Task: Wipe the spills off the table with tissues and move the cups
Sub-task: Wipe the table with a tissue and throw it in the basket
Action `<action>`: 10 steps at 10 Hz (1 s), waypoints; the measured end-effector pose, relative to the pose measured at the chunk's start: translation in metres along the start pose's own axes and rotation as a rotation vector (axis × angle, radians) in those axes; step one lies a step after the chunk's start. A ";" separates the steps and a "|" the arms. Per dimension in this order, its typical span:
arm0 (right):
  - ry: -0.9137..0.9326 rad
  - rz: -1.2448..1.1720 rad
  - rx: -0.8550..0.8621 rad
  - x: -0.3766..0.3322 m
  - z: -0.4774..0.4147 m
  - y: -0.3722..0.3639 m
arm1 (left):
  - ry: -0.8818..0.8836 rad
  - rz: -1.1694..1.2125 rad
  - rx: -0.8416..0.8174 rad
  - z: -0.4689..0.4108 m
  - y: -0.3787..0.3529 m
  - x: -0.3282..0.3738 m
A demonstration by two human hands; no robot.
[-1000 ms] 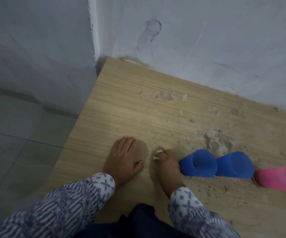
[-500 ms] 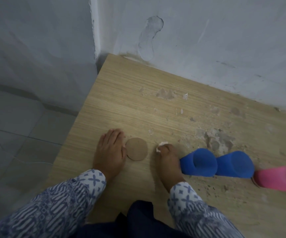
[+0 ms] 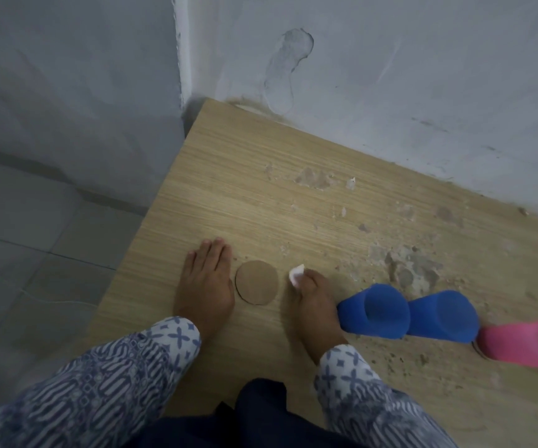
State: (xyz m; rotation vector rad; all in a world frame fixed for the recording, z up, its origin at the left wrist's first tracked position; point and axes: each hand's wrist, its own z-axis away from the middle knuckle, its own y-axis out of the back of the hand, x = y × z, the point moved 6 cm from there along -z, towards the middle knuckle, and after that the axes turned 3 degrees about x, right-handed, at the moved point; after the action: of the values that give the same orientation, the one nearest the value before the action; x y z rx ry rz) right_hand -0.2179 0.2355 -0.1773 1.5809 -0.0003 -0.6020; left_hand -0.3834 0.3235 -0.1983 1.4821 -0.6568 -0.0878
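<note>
While I am watching the table (image 3: 229,189), I am counting two blue cups (image 3: 374,310) (image 3: 442,316) and one pink cup (image 3: 526,345) in a row, right hand (image 3: 314,305) pinching one tissue (image 3: 296,272) beside one brown disc (image 3: 257,287), left hand (image 3: 204,286) resting flat, released, stains (image 3: 413,266) lying beyond.

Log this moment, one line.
left hand: flat on wooden table | right hand: pinches white tissue wad | round brown cardboard disc: between hands

Two blue cups (image 3: 374,310) (image 3: 442,315), one pink cup (image 3: 526,345), one disc (image 3: 256,282) (cardboard), one tissue (image 3: 296,273).
</note>
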 end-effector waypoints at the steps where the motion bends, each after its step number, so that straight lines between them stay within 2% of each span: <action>1: -0.009 -0.009 -0.096 -0.002 -0.006 -0.005 | -0.004 0.001 0.002 0.000 0.000 0.001; 2: 0.043 0.026 -0.101 0.002 0.018 -0.007 | -0.003 -0.002 0.006 -0.001 0.001 0.001; 3: 0.050 -0.013 0.059 0.013 0.031 -0.003 | -0.003 -0.004 0.004 -0.001 0.000 0.001; 5: -0.071 -0.041 0.067 0.005 -0.014 0.004 | 0.001 -0.004 -0.002 0.000 -0.001 -0.001; 6: 0.000 0.027 -0.024 -0.003 -0.005 -0.003 | -0.005 -0.007 -0.006 0.000 -0.001 0.000; 7: -0.007 -0.060 -0.033 -0.002 0.022 -0.002 | -0.003 -0.008 -0.006 0.000 -0.002 -0.001; 9: -0.167 -0.047 -0.061 0.005 -0.005 0.004 | -0.004 -0.025 -0.007 0.000 -0.003 0.000; 10: -0.162 -0.028 -0.087 0.003 -0.022 0.001 | -0.007 -0.020 0.003 0.000 -0.002 0.000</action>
State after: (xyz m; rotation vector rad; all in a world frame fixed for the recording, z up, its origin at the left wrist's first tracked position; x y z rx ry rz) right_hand -0.2068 0.2544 -0.1786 1.4470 -0.0723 -0.7410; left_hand -0.3826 0.3231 -0.1999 1.4917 -0.6478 -0.1077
